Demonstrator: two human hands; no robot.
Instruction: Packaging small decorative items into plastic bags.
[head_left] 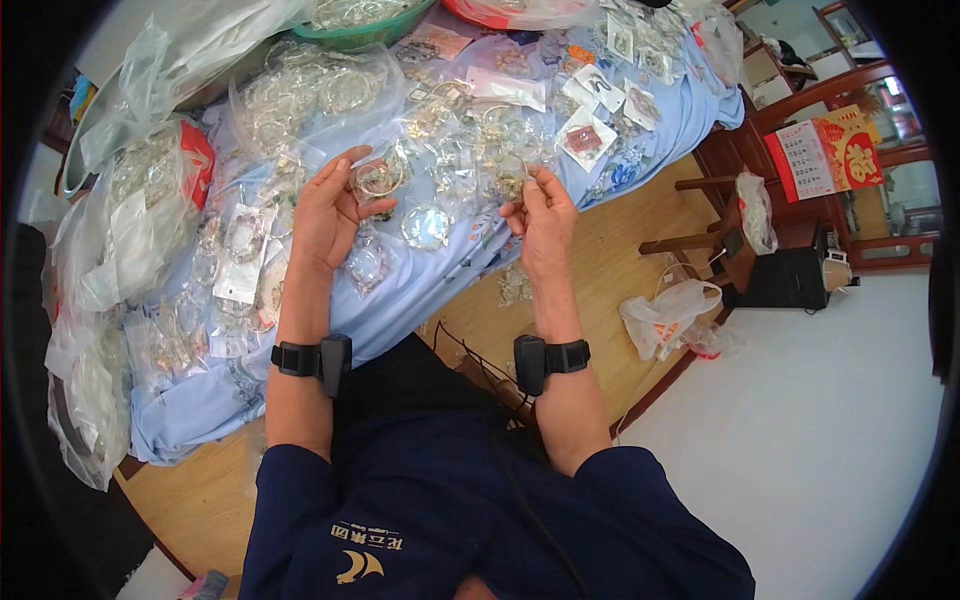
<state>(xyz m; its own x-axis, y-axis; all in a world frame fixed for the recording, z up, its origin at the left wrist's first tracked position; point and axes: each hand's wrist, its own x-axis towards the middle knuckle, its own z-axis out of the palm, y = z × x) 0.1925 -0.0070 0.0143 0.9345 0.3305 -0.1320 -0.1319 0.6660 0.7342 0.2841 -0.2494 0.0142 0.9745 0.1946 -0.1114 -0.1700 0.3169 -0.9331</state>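
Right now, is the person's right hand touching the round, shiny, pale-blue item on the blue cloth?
Apart: the head view shows a plain gap between the right hand and the round pale-blue item, which lies to its left.

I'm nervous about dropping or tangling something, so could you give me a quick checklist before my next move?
1. Left hand at the gold-toned bangle: ok, fingers and thumb curve around it.
2. Firmness of that hold: cannot tell.
3. Right hand on the clear packet: ok, pinched at its edge by thumb and forefinger.
4. Packet sealed: cannot tell, too small to see.
5. Uncluttered space on the blue cloth: not ok, packets crowd the area around both hands.
6. Floor free of cables: not ok, dark cables show beside the lap.
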